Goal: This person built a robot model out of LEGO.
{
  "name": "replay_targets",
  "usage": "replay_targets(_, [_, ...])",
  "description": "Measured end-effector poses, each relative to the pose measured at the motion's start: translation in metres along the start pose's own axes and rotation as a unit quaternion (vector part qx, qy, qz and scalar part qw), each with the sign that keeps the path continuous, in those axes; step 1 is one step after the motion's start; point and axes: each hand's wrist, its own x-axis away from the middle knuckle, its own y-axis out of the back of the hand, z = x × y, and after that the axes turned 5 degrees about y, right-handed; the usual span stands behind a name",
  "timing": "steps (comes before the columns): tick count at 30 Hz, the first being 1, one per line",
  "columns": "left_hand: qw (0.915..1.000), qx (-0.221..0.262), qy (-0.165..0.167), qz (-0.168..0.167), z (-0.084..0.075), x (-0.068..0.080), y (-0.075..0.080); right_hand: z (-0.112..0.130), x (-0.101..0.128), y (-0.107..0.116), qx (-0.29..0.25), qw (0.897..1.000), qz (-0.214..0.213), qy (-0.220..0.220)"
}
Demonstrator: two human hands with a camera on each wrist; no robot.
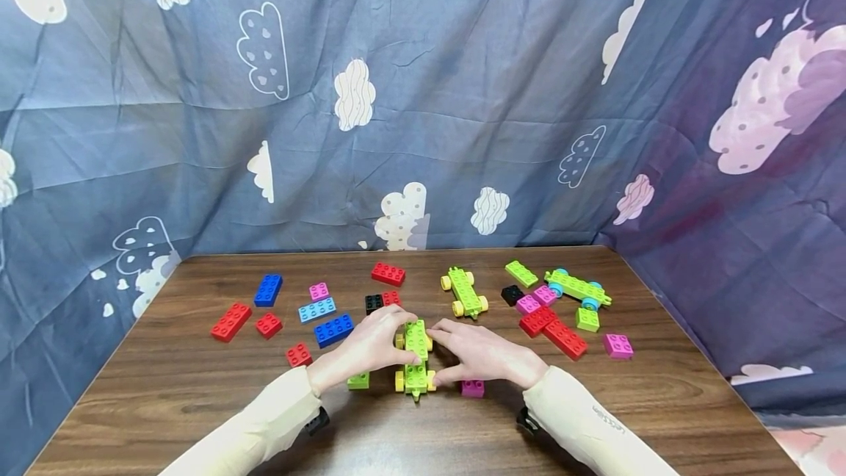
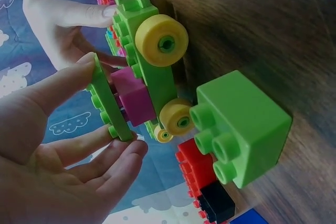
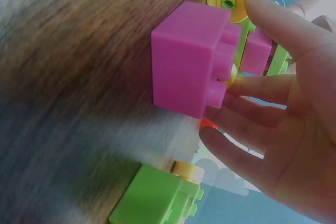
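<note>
A lime green car base [image 1: 416, 380] with yellow wheels stands on the table between both hands. On its studs sits a magenta brick [image 2: 135, 97], clearest in the wrist views. My left hand [image 1: 377, 340] pinches a flat lime green plate brick [image 2: 108, 102] by its ends, close over the magenta brick. From the other side my right hand [image 1: 485, 353] reaches to the base, thumb and forefinger extended at its yellow wheels [image 3: 229, 1]. Beside the left hand lies a lime green brick [image 2: 247, 124]. A loose magenta brick [image 3: 184, 59] rests below the right palm.
Red, blue and black bricks lie to the left, including a dark blue brick [image 1: 333, 330]. Behind the hands stands another yellow-wheeled car base [image 1: 465, 292]. A blue-wheeled base [image 1: 576, 287] and several bricks are at the right. A patterned curtain [image 1: 423, 131] hangs behind the table.
</note>
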Motion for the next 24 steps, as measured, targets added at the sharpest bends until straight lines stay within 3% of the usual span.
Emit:
replay_targets(13, [0.9997, 0.01, 0.003, 0.023, 0.0014, 0.0016, 0.0039, 0.0002, -0.0009, -0.0006, -0.008, 1.0, 0.006, -0.009])
replay_targets(24, [0.9999, -0.009, -0.001, 0.013, 0.0002, 0.0016, 0.002, 0.0002, 0.0, -0.0008, 0.001, 1.0, 0.0, -0.006])
